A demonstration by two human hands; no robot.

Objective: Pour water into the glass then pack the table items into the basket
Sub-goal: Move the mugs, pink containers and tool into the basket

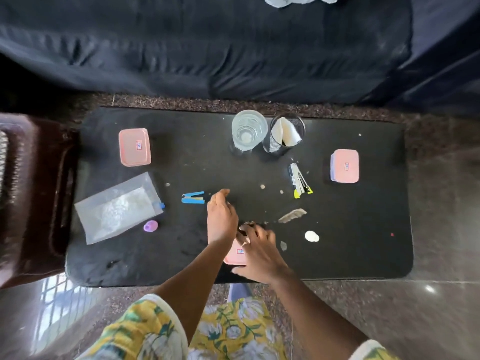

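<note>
A clear glass (248, 132) with water stands at the back of the black table (363, 255), beside a mesh cup (284, 135) holding white paper. Pink-lidded boxes lie at back left (134, 147) and at right (345, 166). A third pink box (235, 254) sits near the front edge, mostly under my hands. My left hand (220, 216) hovers above the table with relaxed fingers and holds nothing. My right hand (259, 250) reaches over the pink box, fingers curled toward a small dark item; I cannot tell whether it grips anything. A blue stapler (193, 198) lies left of my left hand.
A clear plastic pouch (118, 207) and a purple sharpener (150, 226) lie at left. A grey-yellow stapler (300, 181), a comb (292, 215), white coins (311, 236) and crumbs lie at right. A brown chair (31, 198) stands left; a dark sofa (207, 48) behind.
</note>
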